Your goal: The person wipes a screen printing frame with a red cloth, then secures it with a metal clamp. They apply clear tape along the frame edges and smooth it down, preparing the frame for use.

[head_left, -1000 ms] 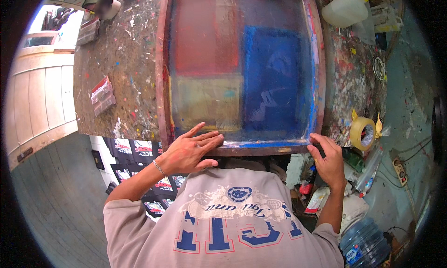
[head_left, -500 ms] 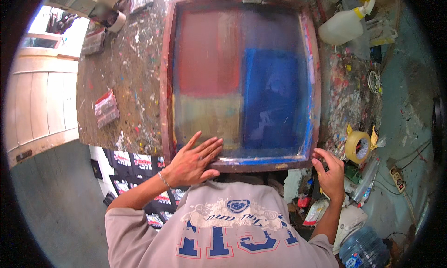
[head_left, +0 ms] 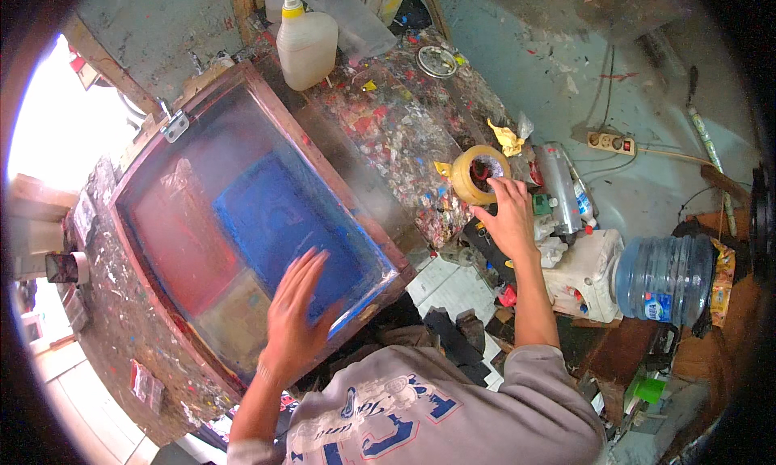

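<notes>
A wooden-framed printing screen [head_left: 356,206] with red, blue and yellowish mesh areas lies on the paint-spattered table. Over its blue area is my left hand [head_left: 295,319], fingers stretched out and slightly blurred, holding nothing. Whether it touches the mesh I cannot tell. My right hand [head_left: 513,223] reaches to a roll of clear yellowish tape [head_left: 463,176] near the table's right edge. Its fingertips come over the roll's near rim, with the thumb apart from them below. The roll still lies on the table. A metal hinge clamp [head_left: 175,126] sits at the screen's far end.
A white spray bottle [head_left: 307,51] stands beyond the screen, near a round lid [head_left: 436,62]. Crumpled yellow tape [head_left: 506,138] lies beside the roll. Right of the table are a power strip [head_left: 610,143], a clear plastic bottle, and a large blue water jug [head_left: 664,279].
My view has swung to the right. My right hand has left the screen's near right corner and reached the tape roll. My left hand has shifted from the yellowish area toward the blue one.
</notes>
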`<state>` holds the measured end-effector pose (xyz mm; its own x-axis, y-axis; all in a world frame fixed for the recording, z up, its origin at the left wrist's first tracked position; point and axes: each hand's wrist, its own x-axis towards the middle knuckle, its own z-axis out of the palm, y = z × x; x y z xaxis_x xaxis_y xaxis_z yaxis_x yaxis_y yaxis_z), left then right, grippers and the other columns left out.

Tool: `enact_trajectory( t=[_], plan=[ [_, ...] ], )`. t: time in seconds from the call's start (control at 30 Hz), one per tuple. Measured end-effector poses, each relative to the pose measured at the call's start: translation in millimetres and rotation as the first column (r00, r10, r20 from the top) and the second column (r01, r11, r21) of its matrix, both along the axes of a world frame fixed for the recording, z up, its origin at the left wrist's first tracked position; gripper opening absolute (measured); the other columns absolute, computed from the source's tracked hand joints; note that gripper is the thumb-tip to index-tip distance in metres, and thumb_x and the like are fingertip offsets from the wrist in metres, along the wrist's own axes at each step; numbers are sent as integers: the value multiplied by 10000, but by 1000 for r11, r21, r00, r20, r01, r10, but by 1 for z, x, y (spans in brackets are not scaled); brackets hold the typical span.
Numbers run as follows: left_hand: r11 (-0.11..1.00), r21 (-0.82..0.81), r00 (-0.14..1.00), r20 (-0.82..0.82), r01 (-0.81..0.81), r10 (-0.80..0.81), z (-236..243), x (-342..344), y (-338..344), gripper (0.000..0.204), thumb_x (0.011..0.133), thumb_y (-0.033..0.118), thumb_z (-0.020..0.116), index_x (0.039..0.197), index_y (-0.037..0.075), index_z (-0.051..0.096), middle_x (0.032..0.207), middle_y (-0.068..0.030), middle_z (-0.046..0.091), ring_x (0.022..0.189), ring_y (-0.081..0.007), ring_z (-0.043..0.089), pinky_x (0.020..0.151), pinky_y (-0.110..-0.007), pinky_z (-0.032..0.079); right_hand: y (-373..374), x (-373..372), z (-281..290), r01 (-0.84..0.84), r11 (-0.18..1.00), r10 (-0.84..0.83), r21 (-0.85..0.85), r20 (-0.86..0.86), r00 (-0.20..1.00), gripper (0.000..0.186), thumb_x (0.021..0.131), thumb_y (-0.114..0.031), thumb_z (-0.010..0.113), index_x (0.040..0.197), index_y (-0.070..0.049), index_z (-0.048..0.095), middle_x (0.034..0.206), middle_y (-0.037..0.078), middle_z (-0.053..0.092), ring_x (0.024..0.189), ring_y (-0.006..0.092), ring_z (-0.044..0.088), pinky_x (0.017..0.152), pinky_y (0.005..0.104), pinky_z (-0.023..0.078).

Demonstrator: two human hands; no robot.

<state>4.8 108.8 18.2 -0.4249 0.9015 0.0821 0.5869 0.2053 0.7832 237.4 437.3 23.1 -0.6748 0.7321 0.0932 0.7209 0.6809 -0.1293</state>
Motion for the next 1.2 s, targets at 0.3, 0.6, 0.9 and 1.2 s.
enact_trajectory(
  t=[0.3,0.6,0.9,1.2],
  plan=[
    [991,-87,944,-304,103,-125,-62,-5,292,530,773,264,797,1258,101,661,1417,-152,558,1293,-374,464,1089,-479,424,18,-4,-36,-79,995,76,68,43,996,513,766,-260,840,1194,-43,659,1294,73,581,1251,299,458,996,508,330],
    [921,150,926,68,359,-372,-53,-27,274,97,852,163,720,840,68,731,762,-95,711,693,-264,690,730,-380,548,17,-2,-9,-140,989,136,53,71,988,334,845,-215,763,1076,-7,642,1072,140,667,1103,286,563,1008,495,317],
    [900,145,911,-22,411,-413,37,-13,91,74,855,93,701,885,26,715,824,-124,704,716,-248,683,686,-380,541,-69,3,83,-287,691,318,-664,-77,945,631,722,-434,879,1132,-44,601,964,181,713,876,335,715,787,443,563],
    [886,-260,793,399,-384,461,108,-45,-164,166,858,53,765,793,-36,640,678,-71,582,633,-85,519,555,-292,425,-130,0,32,-363,352,654,-863,-51,755,860,685,-615,853,1297,-64,608,989,221,731,937,399,717,876,475,554]
  ],
)
